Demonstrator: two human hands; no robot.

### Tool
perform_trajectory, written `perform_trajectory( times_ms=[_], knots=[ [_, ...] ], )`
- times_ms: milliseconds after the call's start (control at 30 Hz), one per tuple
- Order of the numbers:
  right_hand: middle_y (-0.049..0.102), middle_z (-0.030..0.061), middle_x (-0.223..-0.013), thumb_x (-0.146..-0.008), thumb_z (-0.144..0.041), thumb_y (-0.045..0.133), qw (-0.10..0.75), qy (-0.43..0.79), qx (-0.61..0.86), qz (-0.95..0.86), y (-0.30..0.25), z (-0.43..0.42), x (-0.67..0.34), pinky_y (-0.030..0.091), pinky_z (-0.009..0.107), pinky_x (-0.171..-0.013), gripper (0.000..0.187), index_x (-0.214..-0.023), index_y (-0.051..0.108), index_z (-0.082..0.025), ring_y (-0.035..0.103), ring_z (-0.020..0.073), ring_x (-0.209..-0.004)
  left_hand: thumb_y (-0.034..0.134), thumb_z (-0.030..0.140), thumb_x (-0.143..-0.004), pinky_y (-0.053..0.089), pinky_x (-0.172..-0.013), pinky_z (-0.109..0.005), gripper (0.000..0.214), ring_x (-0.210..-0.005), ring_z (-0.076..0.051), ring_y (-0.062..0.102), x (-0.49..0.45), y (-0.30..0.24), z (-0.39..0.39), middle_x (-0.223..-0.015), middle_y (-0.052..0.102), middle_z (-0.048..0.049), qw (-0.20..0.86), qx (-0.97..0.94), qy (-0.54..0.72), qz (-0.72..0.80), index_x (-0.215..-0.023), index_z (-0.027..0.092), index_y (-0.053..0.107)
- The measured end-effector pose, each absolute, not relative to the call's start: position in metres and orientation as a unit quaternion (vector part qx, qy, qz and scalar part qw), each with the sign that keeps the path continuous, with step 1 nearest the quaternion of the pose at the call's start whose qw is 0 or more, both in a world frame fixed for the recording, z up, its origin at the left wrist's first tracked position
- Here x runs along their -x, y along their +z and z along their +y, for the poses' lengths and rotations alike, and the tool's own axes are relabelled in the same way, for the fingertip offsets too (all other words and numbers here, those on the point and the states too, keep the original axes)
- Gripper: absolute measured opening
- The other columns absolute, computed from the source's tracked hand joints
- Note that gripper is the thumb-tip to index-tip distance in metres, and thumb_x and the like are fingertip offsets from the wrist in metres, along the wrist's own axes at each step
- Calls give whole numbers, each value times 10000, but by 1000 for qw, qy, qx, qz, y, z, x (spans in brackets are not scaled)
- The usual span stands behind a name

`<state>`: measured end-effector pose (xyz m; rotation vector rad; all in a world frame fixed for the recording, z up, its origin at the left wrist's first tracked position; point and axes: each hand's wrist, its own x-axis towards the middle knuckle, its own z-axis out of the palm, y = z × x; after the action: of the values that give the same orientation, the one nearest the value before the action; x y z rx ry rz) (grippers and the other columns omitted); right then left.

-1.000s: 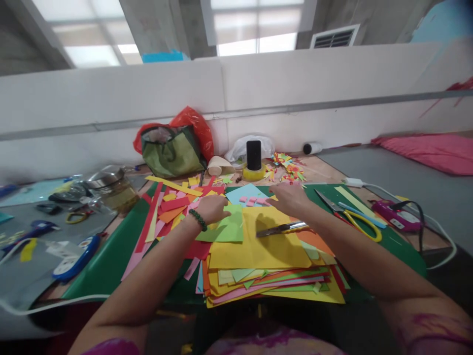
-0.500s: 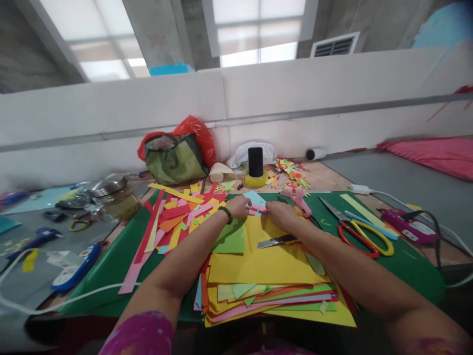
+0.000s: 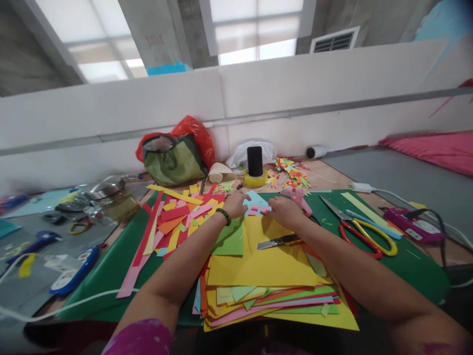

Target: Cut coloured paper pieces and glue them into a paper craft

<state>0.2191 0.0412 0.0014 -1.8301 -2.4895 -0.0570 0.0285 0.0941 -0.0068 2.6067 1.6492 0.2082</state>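
Presently the left hand (image 3: pixel 235 205) has its fingers bent at the left edge of the blue paper (image 3: pixel 254 198), though I cannot tell whether they pinch it. The right hand (image 3: pixel 284 210) is curled at the opposite edge; its fingertips are too small to show whether anything is held. Between them, the pink paper pieces (image 3: pixel 254 210) lie on the blue paper. Half a second ago both hands were closer in, fingers at those pieces; now they have parted slightly and more blue shows, so the pieces look loose and within easy reach of either hand.

Just below lie the green paper (image 3: pixel 232 240) and the yellow paper (image 3: pixel 254 271), the latter atop a stack, with a knife (image 3: pixel 275 242) across it under the right forearm. Coloured scraps (image 3: pixel 175 213) spread to the left; a pink glue gun (image 3: pixel 301 199) sits behind the right hand, scissors (image 3: pixel 335 209) farther right. Beyond, a phone (image 3: pixel 254 161) stands upright at a yellow tape roll (image 3: pixel 255 179).
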Motion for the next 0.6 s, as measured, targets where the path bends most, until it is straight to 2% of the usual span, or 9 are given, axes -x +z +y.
perform_trajectory(
  times_ms=[133, 367, 600],
  knots=[
    [678, 148, -1085, -939, -182, 446, 52, -23, 586, -809, 3, 41, -219, 443, 269, -776, 239, -1051, 647, -118, 634, 231, -1011, 634, 263, -770, 462, -884, -311, 373, -1037, -235, 613, -44, -10, 96, -1139, 668, -89, 18, -865, 52, 499, -1136, 228, 697],
    [677, 142, -1090, -951, -203, 424, 73, -33, 584, -808, 3, 41, -222, 435, 280, -793, 257, -1070, 639, -128, 620, 240, -1037, 557, 209, -799, 403, -898, -401, 204, -939, -271, 628, -62, -9, 99, -931, 719, -126, -38, -859, 50, 507, -875, 166, 742],
    [690, 153, -1042, -895, -77, 407, 58, -23, 593, -803, -1, 45, -227, 438, 284, -766, 291, -1030, 661, -114, 645, 240, -974, 476, 118, -817, 298, -976, -470, 263, -1130, -312, 536, -48, 5, 92, -1105, 664, -207, -106, -827, 83, 545, -944, 110, 706]
  ],
)
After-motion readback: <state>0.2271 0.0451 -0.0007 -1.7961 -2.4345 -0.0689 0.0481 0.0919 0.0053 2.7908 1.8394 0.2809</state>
